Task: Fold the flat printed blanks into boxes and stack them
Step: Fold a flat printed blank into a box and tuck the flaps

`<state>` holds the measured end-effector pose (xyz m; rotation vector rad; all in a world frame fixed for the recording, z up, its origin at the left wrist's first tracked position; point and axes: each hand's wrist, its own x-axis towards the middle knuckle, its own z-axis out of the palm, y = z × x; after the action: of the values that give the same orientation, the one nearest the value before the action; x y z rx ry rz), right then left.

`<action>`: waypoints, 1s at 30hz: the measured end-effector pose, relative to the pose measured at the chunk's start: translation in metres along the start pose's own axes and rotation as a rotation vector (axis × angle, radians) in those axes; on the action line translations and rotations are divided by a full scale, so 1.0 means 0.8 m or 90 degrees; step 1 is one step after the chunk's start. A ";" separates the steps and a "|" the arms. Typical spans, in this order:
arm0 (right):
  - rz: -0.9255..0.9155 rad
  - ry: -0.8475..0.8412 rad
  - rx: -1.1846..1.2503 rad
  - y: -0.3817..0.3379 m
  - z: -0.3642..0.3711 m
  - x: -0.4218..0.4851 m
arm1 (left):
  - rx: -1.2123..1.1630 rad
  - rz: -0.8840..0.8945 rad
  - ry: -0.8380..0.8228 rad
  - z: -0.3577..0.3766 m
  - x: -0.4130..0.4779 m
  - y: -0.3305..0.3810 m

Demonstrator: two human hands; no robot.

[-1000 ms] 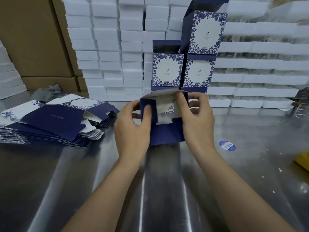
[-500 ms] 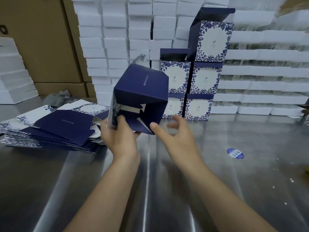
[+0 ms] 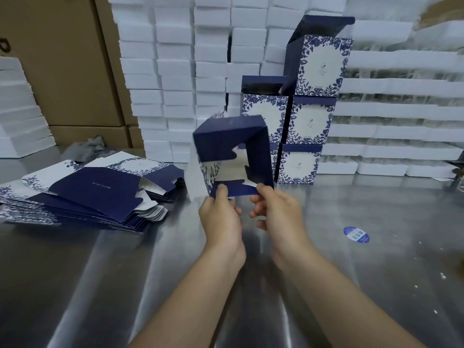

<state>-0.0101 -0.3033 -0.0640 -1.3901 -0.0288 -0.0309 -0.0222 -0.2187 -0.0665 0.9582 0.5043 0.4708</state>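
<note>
I hold a half-folded navy box with blue floral print above the steel table, its underside with loose interlocking flaps facing me. My left hand grips its lower left edge, thumb on the flap. My right hand pinches the lower right corner. A fanned pile of flat printed blanks lies on the table to the left. Behind the held box stands a stack of folded boxes, two columns wide, the top right box with its lid flap up.
The steel table carries a blue oval sticker at right and small white crumbs. White foam trays are stacked along the back. Brown cartons stand at the back left, with a grey rag in front.
The box went from being folded low between both hands to being lifted and turned by my left hand alone. My right hand has now come back and taken the lower right corner.
</note>
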 end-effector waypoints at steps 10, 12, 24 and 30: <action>-0.069 0.059 0.084 -0.031 -0.027 0.013 | 0.278 0.097 -0.357 -0.016 0.002 0.022; -0.141 0.073 0.060 -0.041 -0.040 0.010 | 0.383 0.085 -0.406 -0.035 0.009 0.034; -0.378 -0.036 -0.295 0.003 -0.065 0.024 | 0.570 0.520 -0.398 -0.103 0.044 0.008; -0.483 -0.168 -0.318 0.038 -0.078 0.044 | 0.445 0.497 -0.423 -0.098 0.054 0.015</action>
<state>0.0262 -0.3591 -0.1037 -1.8004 -0.8131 -0.5149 -0.0367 -0.1372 -0.1025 1.9072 -0.3784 0.6379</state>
